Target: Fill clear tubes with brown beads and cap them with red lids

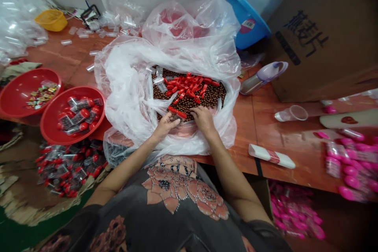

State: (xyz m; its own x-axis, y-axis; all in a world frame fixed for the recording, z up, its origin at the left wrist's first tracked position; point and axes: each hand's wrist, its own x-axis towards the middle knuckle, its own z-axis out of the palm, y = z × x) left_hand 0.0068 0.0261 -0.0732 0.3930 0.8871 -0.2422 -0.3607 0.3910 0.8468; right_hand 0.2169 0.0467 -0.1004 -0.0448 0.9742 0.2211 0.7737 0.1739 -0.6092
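Note:
A wide basin lined with a white plastic bag (121, 71) holds many small brown balls (189, 106). Red plastic caps (191, 84) lie heaped on the balls, beside a few clear little containers (160, 84). My left hand (165, 126) is closed at the near left side of the basin, gripping a small container with a red cap (177, 113). Opposite it, my right hand (203, 120) has its curled fingertips down at the brown balls. What lies under those fingertips is hidden.
To the left stand a red bowl of filled containers (75, 139) and a red bowl of small wrapped pieces (14, 112). More filled containers (71, 171) lie in a box below. On the right are a bottle (260, 76), a plastic cup (295, 113), pink-capped containers (354, 157) and a large carton (330, 71).

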